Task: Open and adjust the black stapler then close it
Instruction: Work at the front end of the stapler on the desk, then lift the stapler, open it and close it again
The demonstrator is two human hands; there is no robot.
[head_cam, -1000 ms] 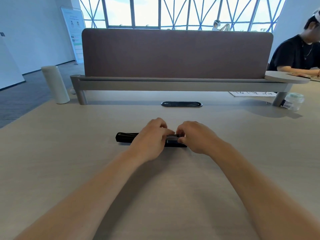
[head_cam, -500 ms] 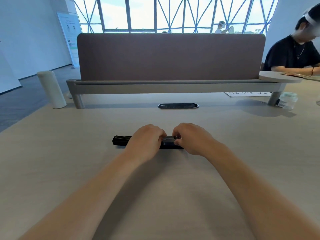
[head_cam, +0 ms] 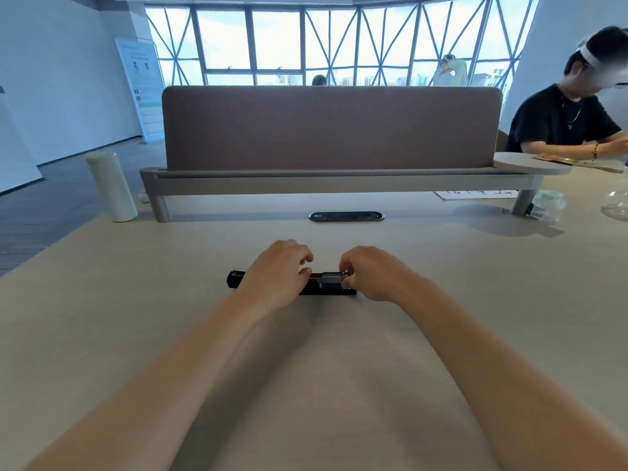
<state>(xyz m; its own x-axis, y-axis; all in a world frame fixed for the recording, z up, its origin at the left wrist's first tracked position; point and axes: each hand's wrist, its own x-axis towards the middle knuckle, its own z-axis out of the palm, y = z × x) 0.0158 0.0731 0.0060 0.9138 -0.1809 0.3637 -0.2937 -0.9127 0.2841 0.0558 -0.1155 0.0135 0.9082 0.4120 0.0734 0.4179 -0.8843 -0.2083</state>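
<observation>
The black stapler [head_cam: 236,279] lies lengthwise, left to right, flat on the pale table [head_cam: 102,334]. Its left end sticks out past my left hand [head_cam: 277,274], which rests over its middle and holds it down. Between my hands a grey metal part [head_cam: 329,277] of the stapler shows. My right hand [head_cam: 370,271] pinches the right end of that metal part with fingertips. The stapler's middle is hidden under my left hand.
A brown divider screen [head_cam: 331,129] on a grey rail crosses the table behind. A black cable port [head_cam: 346,216] lies just beyond the stapler. A white cylinder [head_cam: 110,186] stands far left, plastic bottles [head_cam: 547,205] far right. A person in black sits at the right.
My hands have drawn slightly apart, so more of the grey metal part shows between them. The camera view has tilted up a little. The stapler stays in place.
</observation>
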